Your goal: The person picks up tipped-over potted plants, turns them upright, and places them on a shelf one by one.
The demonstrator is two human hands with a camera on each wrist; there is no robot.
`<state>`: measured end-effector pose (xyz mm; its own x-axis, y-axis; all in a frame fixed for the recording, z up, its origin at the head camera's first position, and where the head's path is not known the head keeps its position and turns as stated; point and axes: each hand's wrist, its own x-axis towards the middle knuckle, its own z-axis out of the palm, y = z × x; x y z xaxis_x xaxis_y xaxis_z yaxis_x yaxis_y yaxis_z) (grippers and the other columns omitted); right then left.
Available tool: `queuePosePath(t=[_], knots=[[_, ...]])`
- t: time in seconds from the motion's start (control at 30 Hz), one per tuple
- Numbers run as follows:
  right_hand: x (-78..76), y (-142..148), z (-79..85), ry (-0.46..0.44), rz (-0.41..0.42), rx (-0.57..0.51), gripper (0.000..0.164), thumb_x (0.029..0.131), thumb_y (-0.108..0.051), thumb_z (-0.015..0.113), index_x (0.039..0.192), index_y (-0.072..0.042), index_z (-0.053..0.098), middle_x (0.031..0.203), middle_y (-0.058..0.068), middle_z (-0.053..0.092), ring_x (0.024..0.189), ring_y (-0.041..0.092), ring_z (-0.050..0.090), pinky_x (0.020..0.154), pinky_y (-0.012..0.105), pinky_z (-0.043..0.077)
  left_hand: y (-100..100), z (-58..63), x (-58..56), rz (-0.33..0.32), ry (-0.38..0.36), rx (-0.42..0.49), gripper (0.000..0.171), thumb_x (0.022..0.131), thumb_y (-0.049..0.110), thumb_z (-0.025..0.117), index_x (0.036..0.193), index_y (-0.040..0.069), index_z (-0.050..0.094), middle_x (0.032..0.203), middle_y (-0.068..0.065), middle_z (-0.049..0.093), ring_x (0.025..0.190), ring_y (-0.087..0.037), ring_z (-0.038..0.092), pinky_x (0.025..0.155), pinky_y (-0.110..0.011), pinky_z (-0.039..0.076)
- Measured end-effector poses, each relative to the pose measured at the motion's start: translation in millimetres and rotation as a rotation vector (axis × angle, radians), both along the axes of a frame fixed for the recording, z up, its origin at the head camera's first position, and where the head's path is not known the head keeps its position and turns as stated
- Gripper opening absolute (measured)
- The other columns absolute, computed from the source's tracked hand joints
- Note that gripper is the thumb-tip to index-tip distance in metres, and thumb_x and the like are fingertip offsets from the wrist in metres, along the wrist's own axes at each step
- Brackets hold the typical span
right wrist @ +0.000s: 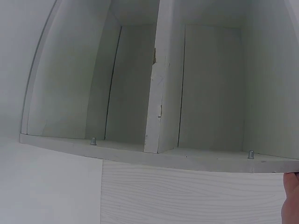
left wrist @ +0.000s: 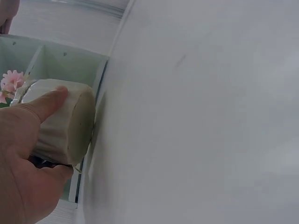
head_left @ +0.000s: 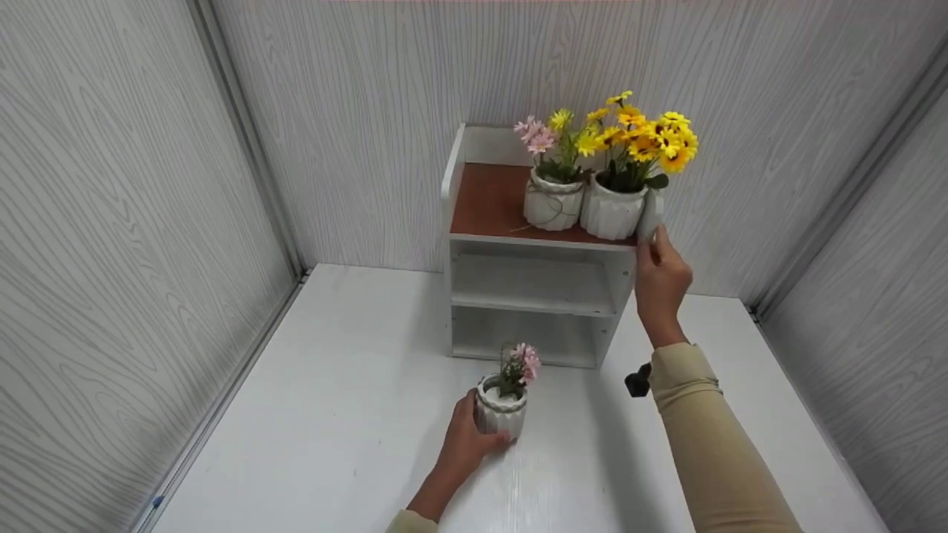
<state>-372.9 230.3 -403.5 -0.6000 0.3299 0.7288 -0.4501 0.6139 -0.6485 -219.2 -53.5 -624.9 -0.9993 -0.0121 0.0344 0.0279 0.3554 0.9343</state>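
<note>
In the head view my left hand (head_left: 465,440) grips a small white ribbed flowerpot (head_left: 501,413) with pink flowers, fingers and thumb on either side of it. The left wrist view shows the pot's bare underside, with the pot held before the shelf's lower front. My right hand (head_left: 663,275) pinches the upper front of the right side panel (head_left: 652,211) of a small white shelf unit (head_left: 533,305). In the right wrist view, only a bit of that hand (right wrist: 290,198) shows at the panel's edge.
On the brown top board (head_left: 485,194) stand a twine-tied pot (head_left: 554,207) with pink and yellow flowers and a pot (head_left: 613,213) of yellow flowers. The unit stands on a white table (head_left: 333,385) near the back wall (head_left: 355,133). Grey wood-grain walls enclose both sides.
</note>
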Motion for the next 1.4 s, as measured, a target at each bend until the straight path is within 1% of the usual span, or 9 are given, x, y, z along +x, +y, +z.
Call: queuePosePath(t=[0.2, 0.43, 0.67, 0.8, 0.9, 1.03, 1.13, 1.3, 1.4], knots=[[0.0, 3, 1.4, -0.009, 0.011, -0.011, 0.037, 0.100, -0.015, 0.062, 0.136, -0.007, 0.064, 0.110, 0.018, 0.075, 0.092, 0.021, 0.070, 0.072, 0.006, 0.040, 3, -5.5, -13.6, -0.014, 0.042, -0.006, 0.101, 0.076, 0.023, 0.089, 0.154, 0.001, 0.030, 0.153, -0.023, 0.039, 0.142, -0.039, 0.040, 0.113, -0.055, 0.037], [0.9, 2, 1.9, -0.029, 0.033, -0.010, 0.036, 0.100, -0.017, 0.063, 0.135, -0.008, 0.064, 0.107, 0.017, 0.075, 0.089, 0.018, 0.069, 0.071, 0.008, 0.041, 5, -10.9, -20.7, -0.032, 0.146, -0.074, 0.099, 0.070, 0.015, 0.089, 0.151, -0.002, 0.035, 0.146, -0.025, 0.044, 0.137, -0.040, 0.046, 0.110, -0.055, 0.040], [0.8, 1, 3.4, -0.033, 0.032, -0.013, 0.037, 0.100, -0.016, 0.063, 0.136, -0.008, 0.064, 0.108, 0.018, 0.075, 0.088, 0.017, 0.066, 0.072, 0.009, 0.041, 3, -12.1, -23.5, -0.040, 0.159, -0.073, 0.099, 0.071, 0.017, 0.089, 0.151, -0.002, 0.035, 0.147, -0.025, 0.044, 0.138, -0.040, 0.044, 0.112, -0.054, 0.038], [1.6, 1, 4.0, -0.027, 0.038, -0.030, 0.037, 0.100, -0.015, 0.063, 0.136, -0.009, 0.064, 0.111, 0.017, 0.074, 0.092, 0.020, 0.069, 0.074, 0.010, 0.043, 0, -6.7, -21.3, -0.050, 0.101, -0.060, 0.107, 0.077, 0.026, 0.089, 0.157, 0.000, 0.024, 0.154, -0.026, 0.036, 0.144, -0.041, 0.037, 0.114, -0.055, 0.036], [2.5, 1, 2.9, -0.036, 0.048, -0.043, 0.037, 0.100, -0.015, 0.063, 0.136, -0.009, 0.063, 0.114, 0.017, 0.074, 0.097, 0.022, 0.070, 0.075, 0.010, 0.045, -4, 2.4, -18.8, -0.056, 0.038, -0.047, 0.112, 0.080, 0.034, 0.087, 0.161, 0.006, 0.015, 0.161, -0.022, 0.027, 0.148, -0.039, 0.031, 0.115, -0.055, 0.034], [1.6, 2, 2.6, -0.043, 0.035, -0.034, 0.037, 0.100, -0.016, 0.063, 0.136, -0.008, 0.063, 0.114, 0.017, 0.074, 0.098, 0.022, 0.071, 0.076, 0.010, 0.045, -8, 17.6, -21.2, -0.092, 0.040, -0.080, 0.109, 0.082, 0.039, 0.084, 0.162, 0.014, 0.015, 0.166, -0.015, 0.022, 0.151, -0.035, 0.028, 0.117, -0.055, 0.033], [0.8, 3, 2.4, -0.038, 0.031, -0.030, 0.037, 0.100, -0.017, 0.063, 0.136, -0.008, 0.063, 0.113, 0.017, 0.074, 0.097, 0.021, 0.070, 0.076, 0.009, 0.043, -10, 25.6, -25.2, -0.136, 0.059, -0.126, 0.105, 0.083, 0.043, 0.082, 0.162, 0.016, 0.018, 0.167, -0.011, 0.021, 0.152, -0.033, 0.027, 0.117, -0.055, 0.033], [0.6, 2, 1.8, -0.045, 0.027, -0.019, 0.037, 0.101, -0.018, 0.062, 0.136, -0.007, 0.064, 0.114, 0.017, 0.074, 0.097, 0.021, 0.070, 0.075, 0.010, 0.043, -11, 27.4, -31.4, -0.188, 0.050, -0.184, 0.105, 0.083, 0.048, 0.080, 0.162, 0.014, 0.019, 0.167, -0.009, 0.021, 0.152, -0.032, 0.027, 0.118, -0.054, 0.032], [1.0, 2, 2.4, -0.049, 0.018, -0.014, 0.037, 0.101, -0.019, 0.063, 0.136, -0.007, 0.063, 0.115, 0.017, 0.073, 0.098, 0.022, 0.070, 0.077, 0.016, 0.048, -11, 25.3, -33.8, -0.204, 0.039, -0.194, 0.106, 0.083, 0.052, 0.079, 0.162, 0.014, 0.019, 0.167, -0.010, 0.021, 0.152, -0.032, 0.027, 0.117, -0.055, 0.032]])
